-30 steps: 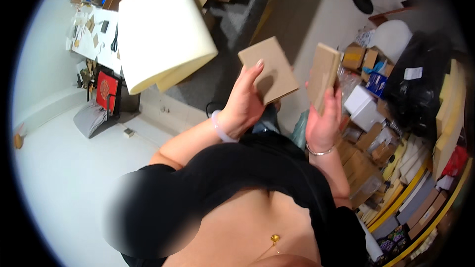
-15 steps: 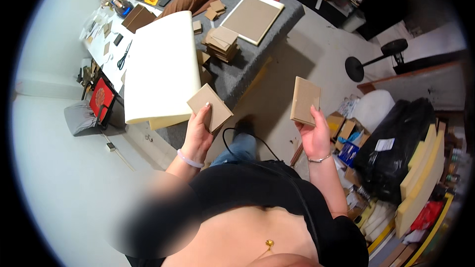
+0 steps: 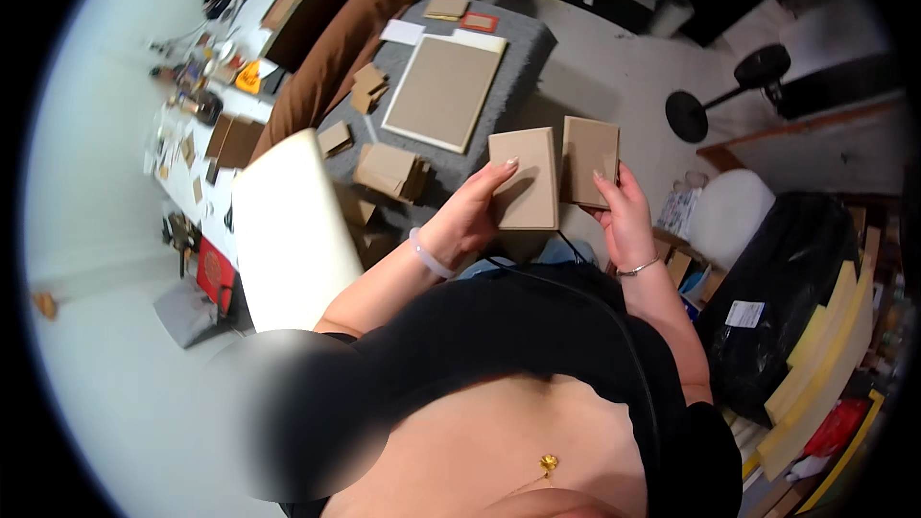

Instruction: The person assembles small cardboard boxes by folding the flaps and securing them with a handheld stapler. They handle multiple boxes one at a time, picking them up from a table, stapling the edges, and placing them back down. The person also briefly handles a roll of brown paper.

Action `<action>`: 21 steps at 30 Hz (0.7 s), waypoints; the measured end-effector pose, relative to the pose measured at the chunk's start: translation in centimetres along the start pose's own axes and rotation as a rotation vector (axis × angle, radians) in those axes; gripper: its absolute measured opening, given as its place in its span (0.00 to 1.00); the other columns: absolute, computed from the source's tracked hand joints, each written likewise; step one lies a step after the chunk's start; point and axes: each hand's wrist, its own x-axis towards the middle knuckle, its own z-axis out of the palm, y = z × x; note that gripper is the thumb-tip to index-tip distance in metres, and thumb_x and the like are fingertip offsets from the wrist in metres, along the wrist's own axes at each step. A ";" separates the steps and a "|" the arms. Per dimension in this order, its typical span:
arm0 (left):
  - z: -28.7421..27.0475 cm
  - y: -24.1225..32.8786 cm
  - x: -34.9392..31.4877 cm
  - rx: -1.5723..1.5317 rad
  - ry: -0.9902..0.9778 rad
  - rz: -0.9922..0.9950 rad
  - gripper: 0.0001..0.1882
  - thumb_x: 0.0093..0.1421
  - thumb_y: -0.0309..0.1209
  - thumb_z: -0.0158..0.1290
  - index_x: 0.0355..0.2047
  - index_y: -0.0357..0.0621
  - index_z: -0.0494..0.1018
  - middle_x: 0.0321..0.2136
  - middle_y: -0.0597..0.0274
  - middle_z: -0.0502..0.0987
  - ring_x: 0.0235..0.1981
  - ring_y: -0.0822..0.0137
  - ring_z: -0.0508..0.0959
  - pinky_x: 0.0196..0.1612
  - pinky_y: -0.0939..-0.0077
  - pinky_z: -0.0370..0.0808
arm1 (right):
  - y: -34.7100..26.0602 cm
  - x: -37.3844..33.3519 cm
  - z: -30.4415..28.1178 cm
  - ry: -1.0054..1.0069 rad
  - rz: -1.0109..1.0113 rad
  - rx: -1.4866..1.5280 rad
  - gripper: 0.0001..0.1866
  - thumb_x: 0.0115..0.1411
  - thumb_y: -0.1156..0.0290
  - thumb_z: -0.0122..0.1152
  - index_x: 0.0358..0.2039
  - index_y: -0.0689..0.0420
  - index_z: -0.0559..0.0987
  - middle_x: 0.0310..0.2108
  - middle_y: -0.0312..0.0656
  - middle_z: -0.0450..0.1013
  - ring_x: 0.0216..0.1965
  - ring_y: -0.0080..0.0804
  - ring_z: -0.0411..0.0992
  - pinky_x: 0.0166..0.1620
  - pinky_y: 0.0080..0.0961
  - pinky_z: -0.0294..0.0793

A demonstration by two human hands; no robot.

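Note:
My left hand grips a tan rectangular cardboard piece, thumb on its face and fingers behind it. A second tan cardboard piece is in my right hand, held by its lower right corner. Both pieces are upright in front of my body, side by side, their near edges almost meeting. Ahead and to the left, a stack of similar tan pieces lies on a grey cloth-covered table. Beyond it, a large tan board rests on a white-edged panel.
A cream foam sheet leans at the table's left end. Another person's brown-trousered leg stretches along the far side. On the right are a black plastic-wrapped bundle, yellowish foam slabs and a black stand with a round base.
My hands have come together: the left moved right and up with its cardboard piece, the right turned its piece slightly. My view has shifted, so the table appears lower and farther left.

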 end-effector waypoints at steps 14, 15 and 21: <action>10.2 3.8 34.3 -0.007 0.144 -0.006 0.30 0.66 0.43 0.55 0.62 0.39 0.63 0.55 0.54 0.74 0.56 0.58 0.76 0.58 0.60 0.75 | -10.7 32.1 -16.5 -0.275 -0.014 -0.187 0.24 0.67 0.75 0.57 0.62 0.65 0.67 0.53 0.42 0.73 0.52 0.24 0.73 0.55 0.22 0.72; 10.1 4.5 36.1 -0.045 0.165 0.013 0.30 0.65 0.43 0.55 0.62 0.39 0.64 0.55 0.54 0.74 0.56 0.59 0.76 0.58 0.60 0.75 | -12.0 34.7 -16.6 -0.348 0.026 -0.219 0.23 0.67 0.73 0.57 0.61 0.65 0.68 0.52 0.41 0.74 0.51 0.24 0.73 0.54 0.21 0.72; 6.6 10.7 43.3 -0.090 0.399 0.154 0.40 0.59 0.53 0.60 0.63 0.42 0.62 0.56 0.55 0.73 0.56 0.58 0.75 0.58 0.58 0.75 | -16.7 49.6 -13.2 -0.566 0.261 -0.166 0.23 0.75 0.57 0.45 0.60 0.60 0.72 0.44 0.36 0.75 0.44 0.20 0.73 0.49 0.20 0.74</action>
